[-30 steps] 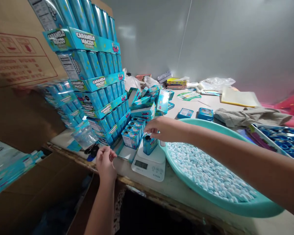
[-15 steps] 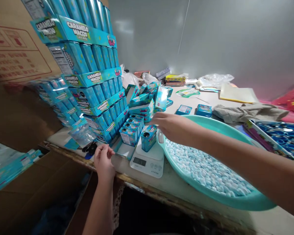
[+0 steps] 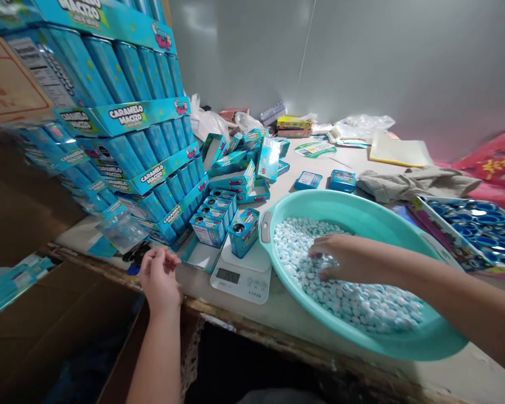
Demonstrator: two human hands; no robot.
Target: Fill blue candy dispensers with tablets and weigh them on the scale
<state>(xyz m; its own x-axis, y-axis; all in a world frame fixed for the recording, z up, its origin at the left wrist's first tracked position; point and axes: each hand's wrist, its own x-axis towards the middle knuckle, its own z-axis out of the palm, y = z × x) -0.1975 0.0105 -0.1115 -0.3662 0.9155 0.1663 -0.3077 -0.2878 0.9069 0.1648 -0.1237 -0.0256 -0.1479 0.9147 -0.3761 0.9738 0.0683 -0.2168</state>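
My right hand [image 3: 345, 258] reaches into the large turquoise basin [image 3: 404, 227], fingers curved and thumb apart, touching the small pale blue and white candies [image 3: 303, 258]. My left hand [image 3: 160, 275] rests by the table's front edge with fingers curled in; whether anything is inside is hidden. Between the hands, a white digital scale [image 3: 242, 286] bears an upright blue tin [image 3: 244, 233] with a round opening on top. Left of it, several similar tins [image 3: 210, 229] stand in a row in a shallow cardboard tray [image 3: 202, 258].
Stacked trays of blue tins [image 3: 138, 146] rise at the left. Flattened and folded cartons [image 3: 235, 168] lie behind the scale. Two flat blue tins [image 3: 342, 180] lie beyond the basin. A grey cloth [image 3: 412, 182] and a box of blue lids [image 3: 480, 227] are at the right.
My right hand has moved from above the tin on the scale, rightward and down into the candies. My left hand stays curled near the table edge. The view has shifted slightly.
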